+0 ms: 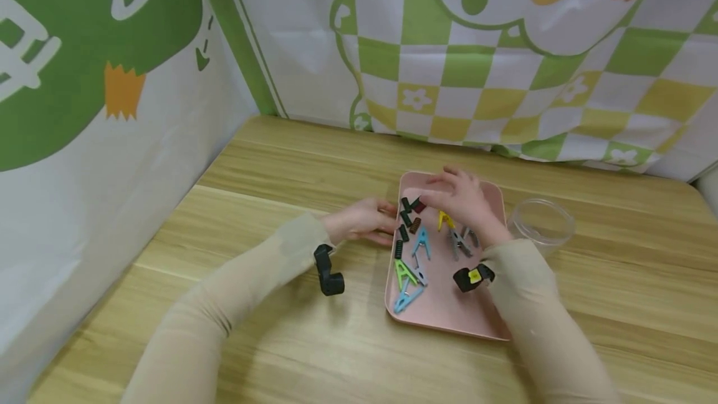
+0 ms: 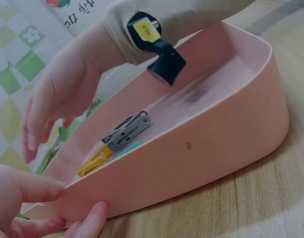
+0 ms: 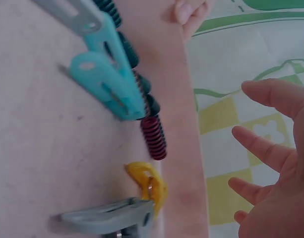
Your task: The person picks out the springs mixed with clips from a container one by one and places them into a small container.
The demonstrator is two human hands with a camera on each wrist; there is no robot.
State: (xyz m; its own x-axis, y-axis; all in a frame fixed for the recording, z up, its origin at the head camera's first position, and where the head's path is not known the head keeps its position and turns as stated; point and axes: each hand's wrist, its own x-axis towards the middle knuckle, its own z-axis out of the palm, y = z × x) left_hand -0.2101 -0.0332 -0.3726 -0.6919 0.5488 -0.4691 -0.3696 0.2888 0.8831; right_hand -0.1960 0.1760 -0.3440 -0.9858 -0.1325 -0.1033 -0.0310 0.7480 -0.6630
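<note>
A pink tray (image 1: pixel 443 301) lies on the table. My left hand (image 1: pixel 367 218) is at its left side, fingers touching the rim and outer wall. Over the tray's far end hovers my right hand (image 1: pixel 462 201), its fingers spread and holding nothing in the right wrist view. Below it are a yellow clothespin (image 3: pixel 147 183), a grey clothespin (image 3: pixel 109 215) and a dark red ribbed, coil-like piece (image 3: pixel 154 139). Several dark ribbed pieces (image 1: pixel 404 233) line the left wall. Nearer me lie a blue clothespin (image 1: pixel 422 243), a green clothespin (image 1: pixel 402 272) and a light blue clothespin (image 1: pixel 407 299).
A clear round container (image 1: pixel 543 222) stands just right of the tray on the wooden table (image 1: pixel 314 354). A patterned cloth (image 1: pixel 477 67) hangs behind the table, and a white and green panel (image 1: pixel 162 161) borders its left side.
</note>
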